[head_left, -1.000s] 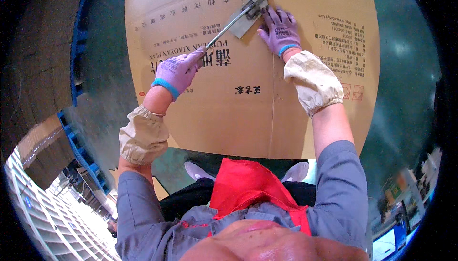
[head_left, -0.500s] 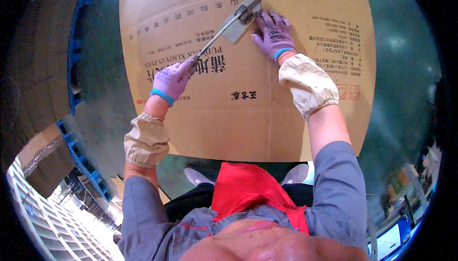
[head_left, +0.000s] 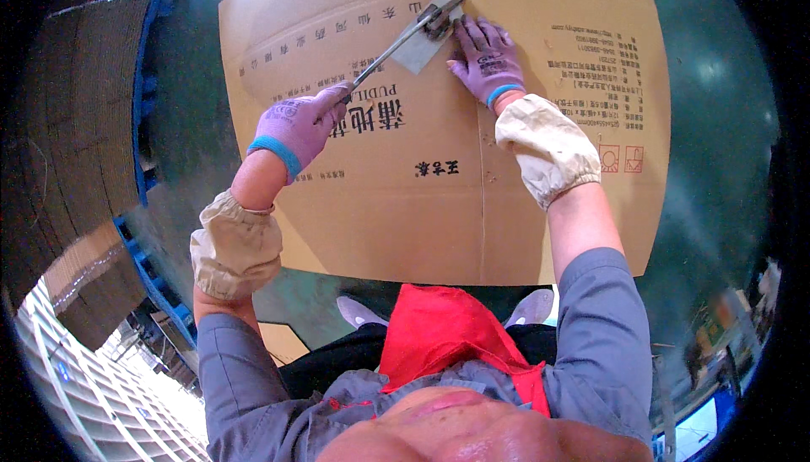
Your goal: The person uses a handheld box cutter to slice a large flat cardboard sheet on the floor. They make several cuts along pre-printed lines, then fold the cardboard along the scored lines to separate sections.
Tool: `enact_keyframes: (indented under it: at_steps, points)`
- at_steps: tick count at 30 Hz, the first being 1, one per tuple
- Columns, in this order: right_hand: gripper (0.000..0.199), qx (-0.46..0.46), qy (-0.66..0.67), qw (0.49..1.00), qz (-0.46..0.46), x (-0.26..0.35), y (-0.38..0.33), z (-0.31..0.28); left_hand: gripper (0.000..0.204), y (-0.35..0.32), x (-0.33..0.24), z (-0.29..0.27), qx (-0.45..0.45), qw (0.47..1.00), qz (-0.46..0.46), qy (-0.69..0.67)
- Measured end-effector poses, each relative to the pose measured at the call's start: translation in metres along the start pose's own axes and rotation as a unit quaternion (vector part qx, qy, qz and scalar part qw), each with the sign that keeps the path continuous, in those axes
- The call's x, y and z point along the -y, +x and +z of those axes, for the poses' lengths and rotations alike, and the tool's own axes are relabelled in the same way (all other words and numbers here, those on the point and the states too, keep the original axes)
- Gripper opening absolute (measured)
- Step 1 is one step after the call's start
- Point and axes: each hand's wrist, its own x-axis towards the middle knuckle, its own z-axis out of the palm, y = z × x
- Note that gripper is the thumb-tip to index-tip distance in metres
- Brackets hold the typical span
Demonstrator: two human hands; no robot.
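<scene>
Packaging or carton workshop, factory-floor setting. Smooth dark green industrial floor, glossy with overhead light reflected at right. Large flattened brown corrugated cardboard sheet with printed panels and handling symbols, laid flat on the floor at centre. Tall stacks of brown cardboard at left, resting on blue plastic pallets along the floor edge. Smaller cardboard bundle at near left. White slatted grating or rack at near-left corner. Work clothing in keeping with manual production: purple coated gloves, cloth sleeve guards, grey work shirt, red apron.
</scene>
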Motion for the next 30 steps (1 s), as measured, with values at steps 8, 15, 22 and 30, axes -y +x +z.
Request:
enact_keyframes:
  at_steps: [8, 15, 22, 30]
  points:
    - [0.068, 0.002, 0.01, 1.0, 0.01, 0.0, -0.003, -0.007, 0.033, 0.012, -0.01, -0.023, 0.059, 0.998, -0.037, -0.006]
    - [0.068, 0.007, -0.01, 1.0, 0.008, 0.001, -0.003, 0.0, 0.035, 0.001, -0.002, 0.023, 0.034, 0.998, -0.019, 0.049]
    - [0.066, 0.022, -0.007, 1.0, 0.015, 0.003, -0.001, -0.006, 0.043, -0.006, 0.028, 0.078, -0.034, 0.999, 0.023, -0.001]
    - [0.065, 0.004, -0.015, 1.0, -0.001, 0.0, -0.004, 0.003, 0.041, -0.007, 0.036, 0.095, -0.055, 0.998, 0.027, -0.007]
